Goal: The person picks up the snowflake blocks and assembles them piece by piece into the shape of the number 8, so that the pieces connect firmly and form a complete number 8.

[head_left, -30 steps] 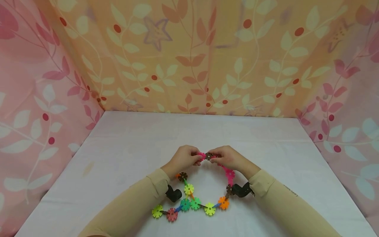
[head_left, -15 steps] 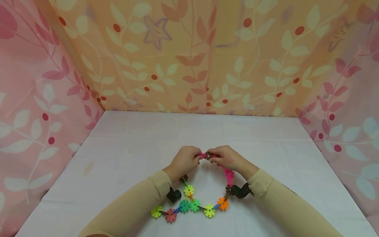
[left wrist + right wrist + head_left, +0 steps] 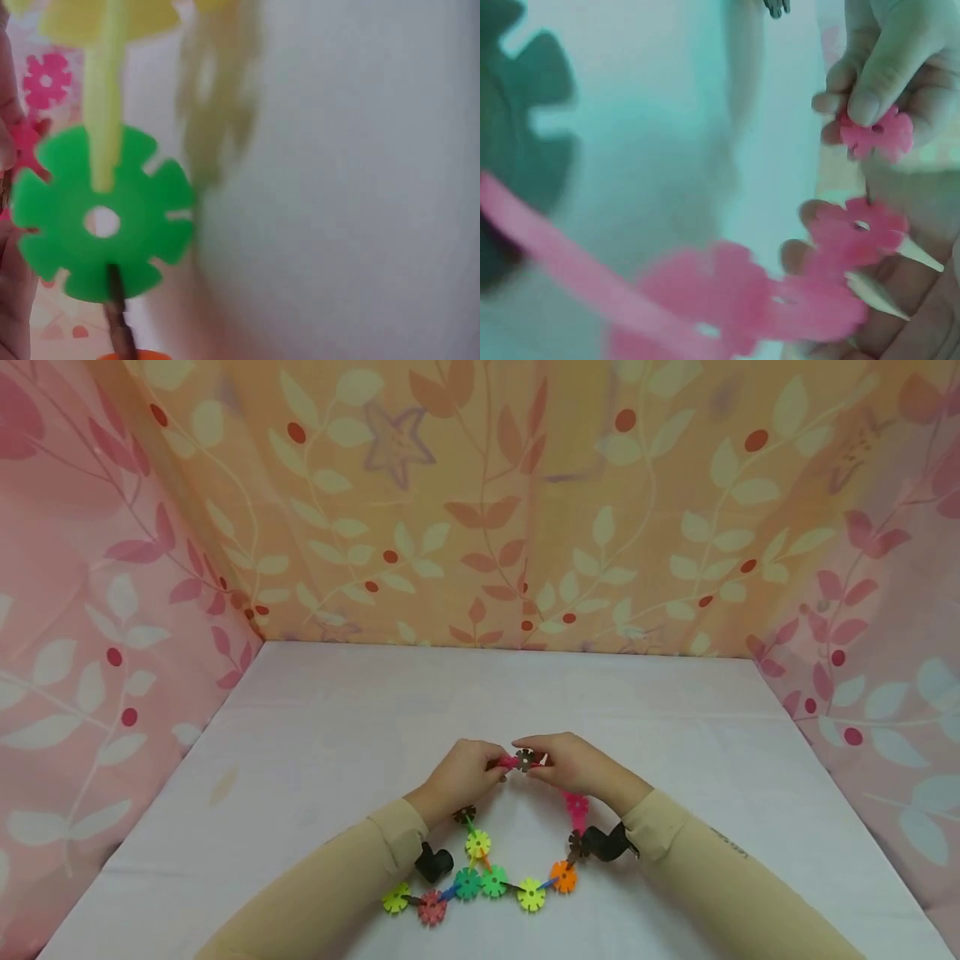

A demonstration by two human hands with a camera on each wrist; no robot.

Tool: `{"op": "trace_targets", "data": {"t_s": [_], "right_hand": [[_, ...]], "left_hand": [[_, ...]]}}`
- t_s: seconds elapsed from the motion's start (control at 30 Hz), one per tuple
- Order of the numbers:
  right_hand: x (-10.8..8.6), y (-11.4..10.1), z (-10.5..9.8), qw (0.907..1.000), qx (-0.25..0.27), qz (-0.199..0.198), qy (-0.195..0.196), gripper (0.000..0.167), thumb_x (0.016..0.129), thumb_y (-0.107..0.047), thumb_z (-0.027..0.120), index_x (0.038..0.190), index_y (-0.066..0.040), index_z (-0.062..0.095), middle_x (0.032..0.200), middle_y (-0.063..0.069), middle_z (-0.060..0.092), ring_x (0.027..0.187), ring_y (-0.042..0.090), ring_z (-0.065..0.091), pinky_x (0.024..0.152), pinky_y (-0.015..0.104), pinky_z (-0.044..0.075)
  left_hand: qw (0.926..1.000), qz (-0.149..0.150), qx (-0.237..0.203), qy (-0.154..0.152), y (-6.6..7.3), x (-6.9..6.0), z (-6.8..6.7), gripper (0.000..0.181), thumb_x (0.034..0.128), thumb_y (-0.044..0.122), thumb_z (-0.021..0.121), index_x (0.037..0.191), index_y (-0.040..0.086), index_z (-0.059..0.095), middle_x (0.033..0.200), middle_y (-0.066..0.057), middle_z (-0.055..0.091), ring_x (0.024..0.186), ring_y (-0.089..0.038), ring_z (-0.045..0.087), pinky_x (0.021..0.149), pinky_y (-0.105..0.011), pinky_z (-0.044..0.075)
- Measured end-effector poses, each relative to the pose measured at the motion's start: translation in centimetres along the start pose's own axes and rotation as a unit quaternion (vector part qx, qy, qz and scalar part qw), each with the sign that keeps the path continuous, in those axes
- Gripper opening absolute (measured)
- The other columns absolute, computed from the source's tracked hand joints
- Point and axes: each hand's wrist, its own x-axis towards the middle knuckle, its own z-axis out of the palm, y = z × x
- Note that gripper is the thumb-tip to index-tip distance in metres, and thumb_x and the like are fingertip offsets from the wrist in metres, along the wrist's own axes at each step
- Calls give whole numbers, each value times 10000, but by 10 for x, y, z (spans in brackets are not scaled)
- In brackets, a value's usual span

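Note:
My left hand (image 3: 463,777) pinches a pink snowflake disc (image 3: 876,135), one of the slotted plastic discs in a linked chain. A brown disc (image 3: 525,760) joins it, edge-on in the right wrist view. Around that brown disc my right hand (image 3: 573,767) has its index finger and thumb spread apart, and its other fingers lie loosely behind another pink disc (image 3: 859,229). From there the chain curves down to an orange disc (image 3: 564,877) and a yellow-green disc (image 3: 531,894). Close to the left wrist camera hangs a green disc (image 3: 105,217).
The chain's other branch lies on the white-covered table (image 3: 360,693), ending at a lime disc (image 3: 396,897) beside a red disc (image 3: 432,907). Black wrist cameras (image 3: 435,862) sit close to the chain on both sides. Patterned cloth walls (image 3: 480,527) enclose the table.
My right index finger and thumb have spread away from the brown disc, which shows more fully. Both hands have dropped slightly toward me, still near each other.

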Motion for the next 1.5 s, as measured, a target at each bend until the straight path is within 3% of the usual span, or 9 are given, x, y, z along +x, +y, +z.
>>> {"op": "trace_targets", "data": {"t_s": [0.2, 0.37, 0.47, 0.53, 0.7, 0.87, 1.23, 1.37, 1.5], "right_hand": [[3, -4, -3, 9987, -193, -464, 56, 224, 822, -153, 681, 1037, -138, 615, 924, -44, 616, 795, 111, 549, 685, 254, 473], [5, -4, -4, 9988, 224, -433, -14, 136, 832, -112, 662, 918, -131, 558, 855, -50, 620, 746, 95, 573, 599, 231, 472], [6, -2, -5, 9977, 525, -400, -145, 160, 807, -86, 681, 948, -99, 605, 868, -36, 622, 752, 114, 583, 622, 229, 484], [6, 0, -5, 9974, 584, -357, -239, 235, 784, -80, 704, 1006, -77, 630, 892, -36, 618, 771, 115, 580, 666, 232, 491], [6, 4, -2, 9979, 162, -582, -228, 292, 772, -79, 713, 1059, -86, 659, 921, -29, 618, 792, 93, 566, 733, 242, 491], [4, 6, -2, 9967, 23, -807, -105, 282, 813, -100, 678, 1092, -63, 652, 910, -19, 605, 809, 119, 567, 743, 261, 491], [4, 5, -1, 9952, 40, -982, -7, 346, 830, -107, 664, 1162, -23, 613, 905, -7, 585, 775, 130, 506, 724, 278, 478], [5, 5, 1, 9958, 135, -902, -70, 366, 840, -130, 657, 1182, -13, 599, 933, -4, 607, 790, 121, 519, 735, 296, 487], [4, 5, 2, 9970, 299, -710, -108, 372, 839, -158, 661, 1170, 1, 596, 939, -16, 633, 789, 87, 541, 727, 261, 494]], "left_hand": [[9995, -123, -215, 203, 3, -3, -2, 42, 824, 95, 662, 834, 130, 684, 713, 100, 638, 638, -40, 529, 563, -180, 446], [9990, -193, -273, 293, 4, -7, -1, 131, 810, 95, 675, 730, 167, 600, 650, 94, 588, 565, -59, 479, 482, -195, 410], [9989, -225, -284, 299, 4, -8, 2, 173, 810, 115, 679, 698, 182, 566, 638, 107, 578, 541, -60, 468, 463, -197, 402], [9978, -310, -515, 274, 3, -8, 4, 166, 817, 124, 677, 699, 175, 573, 652, 116, 598, 558, -41, 510, 481, -198, 426], [9886, -767, -1291, 88, -1, -6, 4, 112, 816, 166, 691, 728, 132, 630, 655, 67, 620, 608, -50, 604, 544, -217, 496], [9816, -1138, -1534, -85, -3, -7, 1, 113, 819, 195, 688, 807, 83, 684, 705, 17, 635, 619, -92, 608, 569, -232, 509], [9925, -911, -813, 43, 1, -9, 0, 90, 819, 182, 680, 788, 104, 710, 670, 77, 599, 579, -95, 526, 509, -234, 450], [9988, -341, 189, 292, 4, -11, 0, 75, 820, 155, 666, 820, 110, 727, 715, 68, 572, 627, -74, 489, 546, -196, 431], [9902, 230, 1248, 577, 10, -14, -1, 98, 857, 158, 627, 869, 116, 716, 741, 45, 567, 647, -63, 482, 592, -182, 434]]}}
